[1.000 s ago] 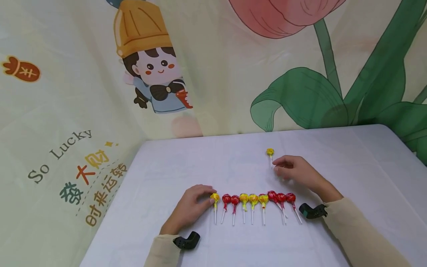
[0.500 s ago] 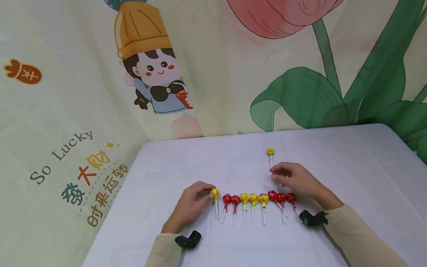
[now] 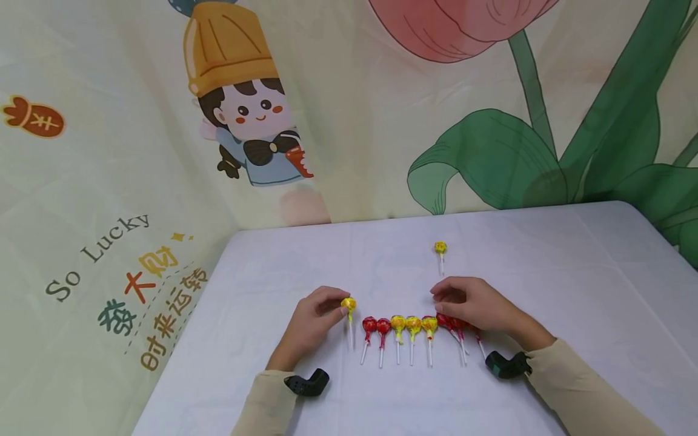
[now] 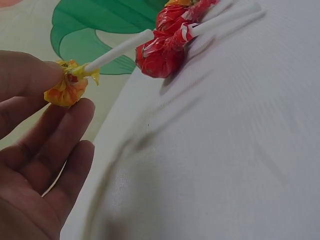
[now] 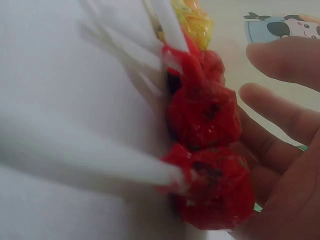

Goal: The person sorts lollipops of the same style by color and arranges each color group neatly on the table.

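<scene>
My left hand (image 3: 312, 322) pinches a yellow lollipop (image 3: 349, 304) by its wrapped head, raised off the table with the stick pointing down. In the left wrist view, thumb and fingers sit around the yellow lollipop's wrapper (image 4: 67, 91). To its right runs a row of lollipops: red ones (image 3: 369, 325), yellow ones (image 3: 413, 324), then more red ones. My right hand (image 3: 480, 306) hovers over the right end of that row, thumb and fingers apart, holding nothing. It partly covers the red lollipops there; the right wrist view has their red heads (image 5: 215, 187) beside the fingers.
A single yellow lollipop (image 3: 440, 247) lies farther back, behind the right hand. The white-covered table (image 3: 305, 254) meets a printed cloth backdrop (image 3: 360, 121) at its far edge. Black wrist cameras (image 3: 308, 383) are strapped at both sleeves.
The left hand has lifted the yellow lollipop off the table, away from the viewer. The right hand has moved back from the far yellow lollipop's stick toward the row's right end.
</scene>
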Motion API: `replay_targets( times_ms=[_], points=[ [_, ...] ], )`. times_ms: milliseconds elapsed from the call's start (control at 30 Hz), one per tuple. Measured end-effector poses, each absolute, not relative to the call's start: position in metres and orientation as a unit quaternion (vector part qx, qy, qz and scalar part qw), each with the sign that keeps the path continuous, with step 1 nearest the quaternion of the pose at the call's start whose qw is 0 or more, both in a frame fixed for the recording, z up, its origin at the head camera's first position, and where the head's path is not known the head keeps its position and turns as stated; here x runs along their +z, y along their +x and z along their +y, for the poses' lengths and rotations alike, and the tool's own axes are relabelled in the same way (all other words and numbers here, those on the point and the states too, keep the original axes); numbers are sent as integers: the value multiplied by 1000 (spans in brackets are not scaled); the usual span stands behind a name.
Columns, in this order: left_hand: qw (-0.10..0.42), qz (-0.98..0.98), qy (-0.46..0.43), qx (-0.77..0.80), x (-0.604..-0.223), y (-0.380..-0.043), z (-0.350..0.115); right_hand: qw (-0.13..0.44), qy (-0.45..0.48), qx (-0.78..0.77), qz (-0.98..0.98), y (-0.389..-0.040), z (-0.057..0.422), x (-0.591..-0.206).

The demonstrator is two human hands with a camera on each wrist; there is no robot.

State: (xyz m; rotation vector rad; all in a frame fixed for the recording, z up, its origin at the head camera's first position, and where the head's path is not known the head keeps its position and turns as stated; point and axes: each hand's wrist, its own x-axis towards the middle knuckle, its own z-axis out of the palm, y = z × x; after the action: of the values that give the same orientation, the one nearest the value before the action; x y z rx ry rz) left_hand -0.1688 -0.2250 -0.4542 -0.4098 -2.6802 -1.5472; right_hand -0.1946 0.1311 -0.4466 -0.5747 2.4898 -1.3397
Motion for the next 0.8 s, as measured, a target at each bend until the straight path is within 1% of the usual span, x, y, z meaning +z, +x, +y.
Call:
replay_targets(
  times_ms=[167, 300, 467, 667, 800],
  points=[
    [-1, -852, -116, -511, -453, -172, -222, 144, -196, -450, 859, -190, 128, -446],
    [0, -847, -108, -520, -452, -176, -218, 152, -196, -443, 861, -186, 126, -445],
    [1, -843, -105, -528, -452, -182, -211, 148, -209, -433, 864, -184, 125, -446],
    [-10, -843, -100, -528, -452, -188, -202, 142, -233, -420, 865, -184, 124, -449],
    [-6, -847, -95, -522, -452, -192, -197, 138, -250, -416, 863, -184, 124, -450]
  ],
)
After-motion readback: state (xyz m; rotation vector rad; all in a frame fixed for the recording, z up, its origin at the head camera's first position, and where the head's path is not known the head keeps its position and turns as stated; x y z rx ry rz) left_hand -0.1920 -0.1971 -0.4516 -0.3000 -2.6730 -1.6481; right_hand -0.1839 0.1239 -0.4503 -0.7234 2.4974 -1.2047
